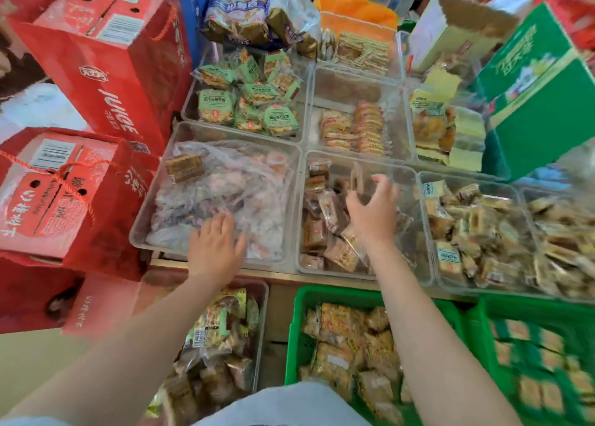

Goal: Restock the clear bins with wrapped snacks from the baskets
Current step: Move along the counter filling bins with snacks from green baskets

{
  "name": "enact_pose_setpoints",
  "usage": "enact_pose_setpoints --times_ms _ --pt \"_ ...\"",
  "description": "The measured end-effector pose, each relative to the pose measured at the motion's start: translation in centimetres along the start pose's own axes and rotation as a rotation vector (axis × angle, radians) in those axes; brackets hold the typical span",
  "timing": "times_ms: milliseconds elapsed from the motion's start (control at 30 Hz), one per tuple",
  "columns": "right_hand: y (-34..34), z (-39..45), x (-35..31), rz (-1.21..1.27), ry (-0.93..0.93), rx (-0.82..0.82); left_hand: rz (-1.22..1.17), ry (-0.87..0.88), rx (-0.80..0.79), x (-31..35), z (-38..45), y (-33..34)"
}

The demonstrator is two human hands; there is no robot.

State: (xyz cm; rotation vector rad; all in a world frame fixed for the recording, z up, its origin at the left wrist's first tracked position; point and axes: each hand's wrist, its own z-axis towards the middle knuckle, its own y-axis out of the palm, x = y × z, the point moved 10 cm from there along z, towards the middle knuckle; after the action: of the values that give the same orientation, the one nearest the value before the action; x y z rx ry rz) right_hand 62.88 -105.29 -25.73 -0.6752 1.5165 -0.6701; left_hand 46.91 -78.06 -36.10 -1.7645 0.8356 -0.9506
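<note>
My left hand lies flat with fingers spread on the crinkled plastic bag of snacks filling the near-left clear bin. Over the middle clear bin, which holds brown wrapped snacks, my right hand hovers with fingers loosely spread. A blurred clear-wrapped snack stands just off its thumb; I cannot tell whether they touch. Below the shelf edge, a green basket holds yellow-orange wrapped snacks.
More clear bins behind and to the right hold green-wrapped, orange and tan packets. Red juice cartons crowd the left, a green carton the right. A second green basket and a low clear bin sit below.
</note>
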Motion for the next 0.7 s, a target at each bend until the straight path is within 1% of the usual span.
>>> enact_pose_setpoints --times_ms 33,100,133,167,200,267,333,400,533,600,700 --pt "0.8 0.4 0.4 -0.176 -0.057 -0.078 0.023 0.027 -0.019 0.8 -0.8 0.7" --pt "3.8 0.3 2.4 -0.485 -0.110 -0.318 0.056 0.054 -0.035 1.5 -2.2 1.5" --pt "4.9 0.1 3.4 -0.575 -0.120 -0.403 0.061 0.063 -0.032 1.6 -2.7 1.7" --pt "5.4 0.0 3.9 -0.616 -0.125 -0.434 0.061 0.078 -0.030 1.7 -3.0 1.8" --pt "5.4 0.0 3.9 -0.631 -0.127 -0.423 0.058 0.096 -0.032 1.6 -3.4 1.9" --pt "5.3 0.3 3.1 -0.689 -0.144 -0.348 0.063 0.120 -0.048 0.9 -3.9 2.0" --pt "5.2 0.7 1.3 -0.765 -0.181 -0.260 0.060 0.087 -0.055 -0.7 -4.0 1.6" --pt "6.0 0.8 -1.6 -0.737 -0.246 -0.211 0.043 0.022 -0.040 -3.0 -3.9 0.9" --pt "10.5 -0.6 -8.7 -0.674 -0.459 -0.256 0.031 -0.013 -0.020 -6.6 -3.6 0.0" --pt "13.6 -1.4 -12.3 -0.643 -0.554 -0.309 0.070 0.013 -0.036 -7.1 -3.5 0.1" --pt "18.6 -2.3 -16.8 -0.576 -0.647 -0.398 0.098 0.043 -0.046 -7.2 -3.1 0.6"
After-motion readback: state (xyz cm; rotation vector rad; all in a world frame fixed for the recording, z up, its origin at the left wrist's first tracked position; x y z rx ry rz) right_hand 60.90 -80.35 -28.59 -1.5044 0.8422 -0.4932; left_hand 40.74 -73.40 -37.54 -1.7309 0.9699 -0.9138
